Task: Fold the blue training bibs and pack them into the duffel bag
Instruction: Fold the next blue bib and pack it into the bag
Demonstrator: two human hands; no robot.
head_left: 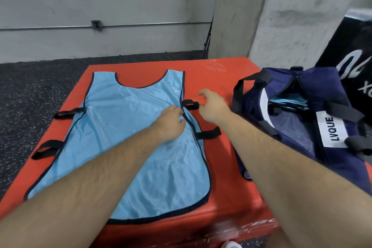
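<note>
Forearms cropped, left hand fingers hidden on bib, bag cropped

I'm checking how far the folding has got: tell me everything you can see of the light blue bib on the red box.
The bib is light blue, shiny mesh-like fabric with dark edging, a scooped neck and four black side straps. It lies flat and unfolded, neck away, on the red box. The left hand pinches its right edge, rucked there; the right hand reaches the upper right strap.
</note>
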